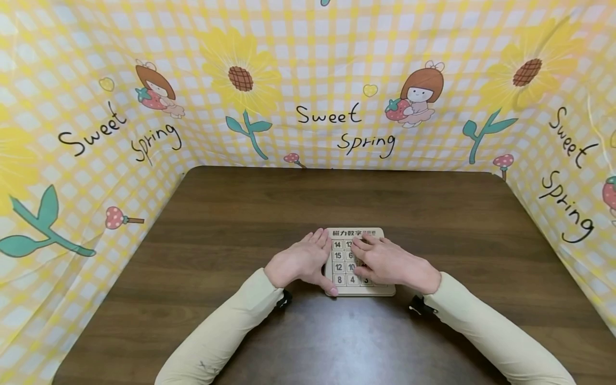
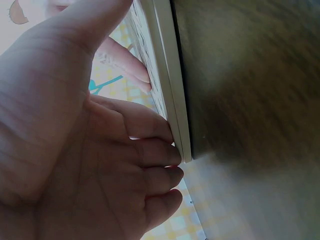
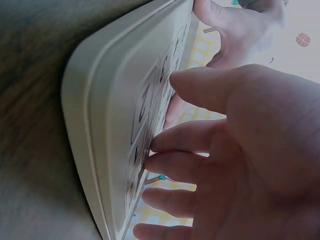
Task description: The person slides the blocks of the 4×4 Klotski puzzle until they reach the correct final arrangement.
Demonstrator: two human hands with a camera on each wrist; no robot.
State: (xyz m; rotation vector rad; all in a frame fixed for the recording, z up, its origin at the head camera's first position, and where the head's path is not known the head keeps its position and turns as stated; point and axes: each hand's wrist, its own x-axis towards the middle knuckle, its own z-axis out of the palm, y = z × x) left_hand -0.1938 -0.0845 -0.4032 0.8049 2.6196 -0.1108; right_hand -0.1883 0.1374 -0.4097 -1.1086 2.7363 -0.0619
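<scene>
A cream-coloured sliding number puzzle (image 1: 358, 291) lies flat on the table, with square numbered tiles and printed characters along its top. My left hand (image 1: 304, 261) rests against its left side, the thumb at the near left corner and the fairly straight fingers by the far left edge. In the left wrist view those fingers (image 2: 162, 204) touch the puzzle's pale side (image 2: 172, 85). Over the right half of the tiles lies my right hand (image 1: 397, 263), hiding several of them. Its outstretched fingers (image 3: 172, 167) touch or nearly touch the tile face in the right wrist view.
The dark wooden table (image 1: 231, 214) spreads around the puzzle on every side. A yellow checked cloth (image 1: 317, 69) with sunflowers and lettering hangs along the table's back and both sides. Black straps (image 1: 422, 306) show at the wrists, under the pale sleeves (image 1: 495, 326).
</scene>
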